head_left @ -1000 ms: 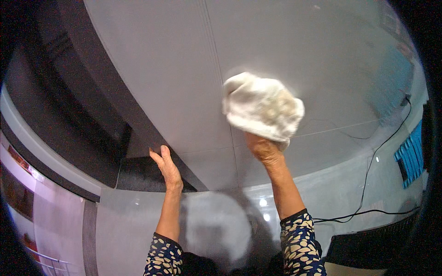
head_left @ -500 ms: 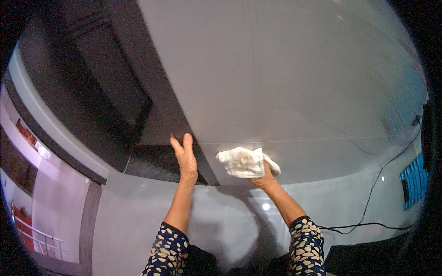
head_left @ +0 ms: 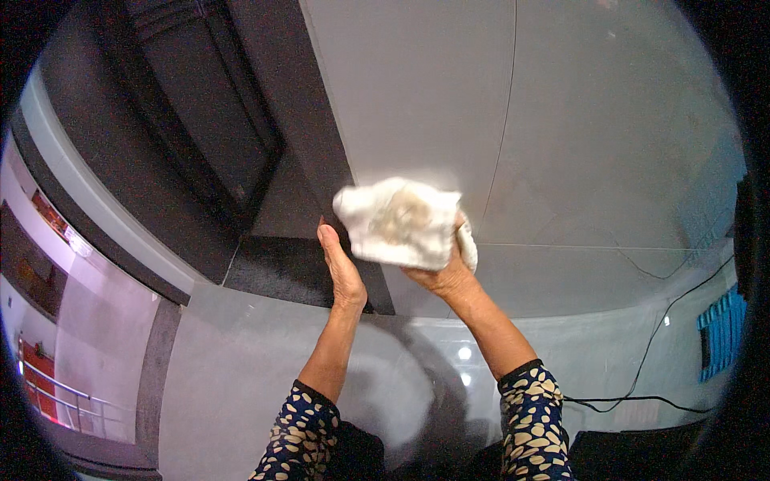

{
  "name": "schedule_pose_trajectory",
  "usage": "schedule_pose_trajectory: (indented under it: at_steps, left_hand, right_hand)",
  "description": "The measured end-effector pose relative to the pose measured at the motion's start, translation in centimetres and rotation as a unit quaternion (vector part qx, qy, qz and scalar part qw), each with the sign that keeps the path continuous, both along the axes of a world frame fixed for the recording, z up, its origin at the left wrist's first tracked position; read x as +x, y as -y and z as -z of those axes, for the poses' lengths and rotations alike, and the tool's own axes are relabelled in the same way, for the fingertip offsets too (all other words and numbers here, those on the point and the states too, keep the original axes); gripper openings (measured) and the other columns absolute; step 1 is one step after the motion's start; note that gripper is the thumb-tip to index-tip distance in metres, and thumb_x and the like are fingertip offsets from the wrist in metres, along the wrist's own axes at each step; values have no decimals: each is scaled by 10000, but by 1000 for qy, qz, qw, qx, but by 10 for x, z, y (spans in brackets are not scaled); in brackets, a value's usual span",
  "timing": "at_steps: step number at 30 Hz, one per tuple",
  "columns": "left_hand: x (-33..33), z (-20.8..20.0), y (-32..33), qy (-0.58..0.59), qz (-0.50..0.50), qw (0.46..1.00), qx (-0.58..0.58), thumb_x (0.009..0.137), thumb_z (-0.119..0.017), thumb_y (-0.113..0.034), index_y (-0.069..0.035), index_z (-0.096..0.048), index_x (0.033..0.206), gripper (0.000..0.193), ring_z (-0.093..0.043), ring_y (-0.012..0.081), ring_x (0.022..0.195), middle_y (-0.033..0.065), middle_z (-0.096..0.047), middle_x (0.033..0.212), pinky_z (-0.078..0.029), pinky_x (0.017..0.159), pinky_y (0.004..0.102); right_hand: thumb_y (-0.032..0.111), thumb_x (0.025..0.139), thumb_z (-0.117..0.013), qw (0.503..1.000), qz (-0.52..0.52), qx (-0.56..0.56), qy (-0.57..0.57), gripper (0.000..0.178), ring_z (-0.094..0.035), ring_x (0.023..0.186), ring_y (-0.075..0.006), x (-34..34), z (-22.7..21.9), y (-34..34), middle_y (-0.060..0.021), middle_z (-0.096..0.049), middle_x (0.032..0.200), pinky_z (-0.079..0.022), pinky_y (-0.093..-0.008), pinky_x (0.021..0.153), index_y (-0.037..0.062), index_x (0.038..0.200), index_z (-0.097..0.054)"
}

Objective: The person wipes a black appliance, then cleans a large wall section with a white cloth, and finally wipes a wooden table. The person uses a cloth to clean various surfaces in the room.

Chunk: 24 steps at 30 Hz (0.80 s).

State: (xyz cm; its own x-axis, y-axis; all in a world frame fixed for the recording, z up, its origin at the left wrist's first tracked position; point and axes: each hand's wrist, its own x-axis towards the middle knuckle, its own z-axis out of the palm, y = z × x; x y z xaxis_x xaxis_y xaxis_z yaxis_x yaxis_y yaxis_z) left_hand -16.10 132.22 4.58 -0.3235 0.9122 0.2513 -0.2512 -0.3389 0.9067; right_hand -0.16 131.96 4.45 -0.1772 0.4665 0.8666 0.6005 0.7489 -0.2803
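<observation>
A folded white cloth [head_left: 377, 228] with a brownish stain is in my right hand [head_left: 449, 279], whose fingers are mostly hidden behind it. The cloth is slightly blurred and is in front of the grey tiled wall [head_left: 417, 96], close to the dark door frame [head_left: 301, 152]. Whether it touches the wall I cannot tell. Just left of the cloth, my left hand [head_left: 346, 276] is raised with fingers stretched upward and nothing in it. It overlaps the lower part of the door frame; contact is unclear.
A dark panelled door [head_left: 192, 96] stands at the left. Below is a shiny pale floor [head_left: 241, 361]. Black cables [head_left: 642, 353] run along the right side, near a blue slatted object [head_left: 718, 333]. A metal railing [head_left: 72, 397] shows at the far left.
My right hand has carried the cloth up and to the left, nearer my left hand. My left hand has shifted slightly right. The view has turned a little.
</observation>
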Motion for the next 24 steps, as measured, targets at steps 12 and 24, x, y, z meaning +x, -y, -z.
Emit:
schedule_pose_trajectory:
  at_steps: [12, 24]
  left_hand:
    - [17, -16, 11, -91, -76, 993, 4, 922, -411, -403, -9, -127, 1372, 662, -283, 249, 1235, 159, -290, 1354, -195, 1038, 347]
    - [0, 6, -22, -79, -108, 991, -15, 886, -423, -459, 0, -194, 1349, 691, -273, 256, 1243, 159, -276, 1357, -198, 1047, 391]
  right_hand:
    - [220, 781, -507, 941, -1, -73, 331, 392, -396, 1116, -275, 45, 136, 23, -55, -511, 1148, -237, -360, 1008, 154, 1168, -515]
    - [307, 668, -734, 978, 59, -100, -173, 501, -534, 1020, -215, 105, 96, -6, -46, -578, 1087, -412, -372, 921, 108, 1092, -557]
